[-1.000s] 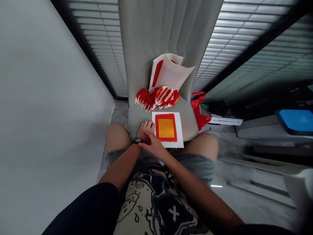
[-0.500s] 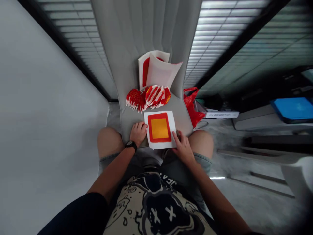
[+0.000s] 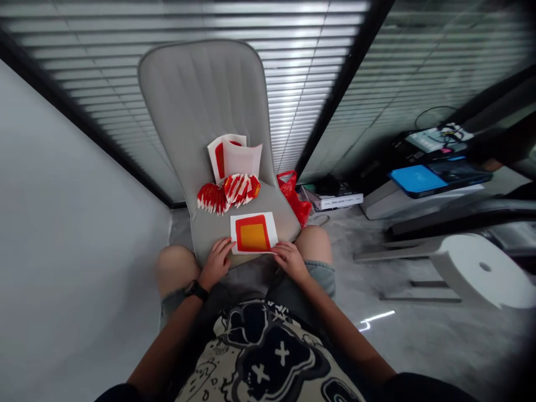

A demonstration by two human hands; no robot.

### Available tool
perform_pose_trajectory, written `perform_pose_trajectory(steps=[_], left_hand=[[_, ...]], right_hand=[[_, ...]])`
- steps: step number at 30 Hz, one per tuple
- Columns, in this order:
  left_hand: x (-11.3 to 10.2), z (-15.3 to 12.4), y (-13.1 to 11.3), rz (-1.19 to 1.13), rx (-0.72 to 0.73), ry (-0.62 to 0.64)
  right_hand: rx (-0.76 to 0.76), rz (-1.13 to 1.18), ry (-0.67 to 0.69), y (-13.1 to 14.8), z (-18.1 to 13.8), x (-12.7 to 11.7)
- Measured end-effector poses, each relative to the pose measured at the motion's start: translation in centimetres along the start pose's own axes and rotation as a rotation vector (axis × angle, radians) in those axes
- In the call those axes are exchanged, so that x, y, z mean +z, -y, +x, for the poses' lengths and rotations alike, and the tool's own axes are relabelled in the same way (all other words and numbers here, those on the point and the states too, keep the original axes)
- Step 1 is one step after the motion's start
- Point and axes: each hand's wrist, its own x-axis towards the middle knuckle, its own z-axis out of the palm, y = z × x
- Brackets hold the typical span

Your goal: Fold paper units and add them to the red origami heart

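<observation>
A white paper sheet (image 3: 274, 230) printed with a red frame around a yellow-orange square lies at the front of the grey chair seat (image 3: 209, 237). Fingers of my left hand (image 3: 216, 260) stretch out to its lower left edge, with the hand open. At the lower right corner my right hand (image 3: 291, 259) has its fingers closed on the margin, which bends up slightly there. Behind the sheet sits a fanned row of red and white folded paper pieces (image 3: 228, 192). Larger curled sheets (image 3: 243, 159) with red print lean against the backrest.
A red plastic bag (image 3: 298, 204) hangs or stands right of the seat, beside a flat box (image 3: 339, 200) on the floor. Farther right are a blue-topped item (image 3: 419, 178) and a white stool (image 3: 481, 268). A white wall (image 3: 84, 234) rises at left, with blinds behind the chair.
My view has tilted up and shifted right, showing the whole backrest and the stool. My right hand has moved from the sheet's right edge to its lower right corner, which now bends up.
</observation>
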Motion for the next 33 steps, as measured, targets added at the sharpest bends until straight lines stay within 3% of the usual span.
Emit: perform_pose_trajectory(steps=[3,10,15,22,25,28,33], left_hand=[[0.1,-0.4,-0.3,-0.008,-0.021,-0.052],[0.1,0.6,-1.1,-0.086,-0.126,-0.186],[0.9,0.6,-1.1,-0.074,-0.187,-0.231],[2.8,1.6,-2.0,0.091,-0.284,-0.384],[3.1,1.9,-2.5,0.150,-0.326,-0.427],[3.0,2.3,-2.9,0.213,-0.241,-0.414],[2.5,3.0,-3.7,0.304,0.117,-0.194]], right_hand=[[0.078,0.155,-0.091,0.3,-0.3,0.4],[0.369,0.433,-0.157,0.8,0.9,0.2],[0.432,0.301,-0.124,0.0,2.2,1.0],[0.509,-0.005,-0.298,-1.2,1.6,3.8],[0.509,-0.158,-0.288,-1.5,1.2,4.3],[0.506,-0.188,-0.254,-1.8,1.2,4.5],[0.500,-0.272,-0.249,-2.1,1.9,4.0]])
